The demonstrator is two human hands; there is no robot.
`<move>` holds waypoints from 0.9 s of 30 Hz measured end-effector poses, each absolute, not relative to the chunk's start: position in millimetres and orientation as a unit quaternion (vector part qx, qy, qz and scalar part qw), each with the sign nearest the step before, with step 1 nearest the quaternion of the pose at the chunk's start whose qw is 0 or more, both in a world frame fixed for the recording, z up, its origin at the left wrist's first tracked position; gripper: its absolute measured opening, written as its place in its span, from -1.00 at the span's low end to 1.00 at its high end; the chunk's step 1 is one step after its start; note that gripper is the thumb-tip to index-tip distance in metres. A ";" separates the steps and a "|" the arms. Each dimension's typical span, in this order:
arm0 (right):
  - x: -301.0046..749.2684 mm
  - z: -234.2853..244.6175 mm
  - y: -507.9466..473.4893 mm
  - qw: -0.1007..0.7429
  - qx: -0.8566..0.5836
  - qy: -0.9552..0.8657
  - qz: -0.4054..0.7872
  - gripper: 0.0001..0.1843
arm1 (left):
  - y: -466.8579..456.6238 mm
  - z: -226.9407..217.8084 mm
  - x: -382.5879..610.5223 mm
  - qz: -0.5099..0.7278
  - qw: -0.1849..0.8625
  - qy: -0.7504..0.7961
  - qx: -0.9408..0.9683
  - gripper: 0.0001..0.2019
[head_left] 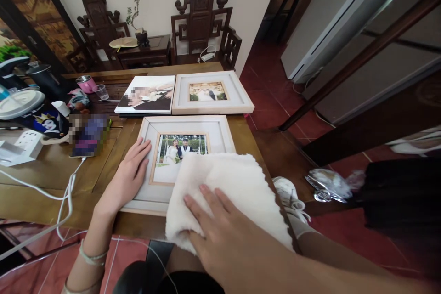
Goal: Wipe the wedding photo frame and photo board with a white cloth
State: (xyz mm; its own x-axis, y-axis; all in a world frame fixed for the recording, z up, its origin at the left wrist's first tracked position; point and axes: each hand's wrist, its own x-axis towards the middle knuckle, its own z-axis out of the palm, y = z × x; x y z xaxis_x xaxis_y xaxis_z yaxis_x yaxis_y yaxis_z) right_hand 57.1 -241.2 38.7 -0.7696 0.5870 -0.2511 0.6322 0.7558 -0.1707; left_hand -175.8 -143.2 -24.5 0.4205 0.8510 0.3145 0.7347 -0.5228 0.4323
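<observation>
Wiping looks unfinished — left hand flat on the wedding-photo frame, right hand pressing a fleecy cloth, grip unclear.

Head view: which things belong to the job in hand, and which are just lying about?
In the job: white cloth under the right hand; near framed photo under the left hand and cloth; perhaps the far framed photo and frameless print.

Apparently lying about: pink mug; clear cup; lidded cup; white cable; potted plant.
</observation>
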 end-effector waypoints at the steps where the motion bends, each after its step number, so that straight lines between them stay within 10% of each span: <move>1: 58.5 34.8 -239.2 0.072 0.325 0.936 -0.116 -0.61 | -143.1 -24.6 -175.6 0.252 0.114 0.475 0.835 -0.56; 11: 80.4 15.2 -110.5 0.074 0.458 0.886 0.016 -0.03 | -144.6 -22.2 -176.7 0.248 0.127 0.470 0.838 -0.56; 27: 40.7 45.7 -224.1 0.080 0.344 0.914 -0.199 -0.66 | -143.7 -21.7 -175.7 0.239 0.129 0.482 0.833 -0.56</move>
State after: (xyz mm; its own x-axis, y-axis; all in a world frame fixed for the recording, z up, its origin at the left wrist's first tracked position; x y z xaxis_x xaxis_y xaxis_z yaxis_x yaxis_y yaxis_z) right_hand 40.7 -224.1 45.7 -0.7498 0.5977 -0.2839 0.6616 0.6833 -0.3088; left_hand -175.7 -143.7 -21.7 0.4215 0.8647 0.2734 0.7414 -0.5021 0.4452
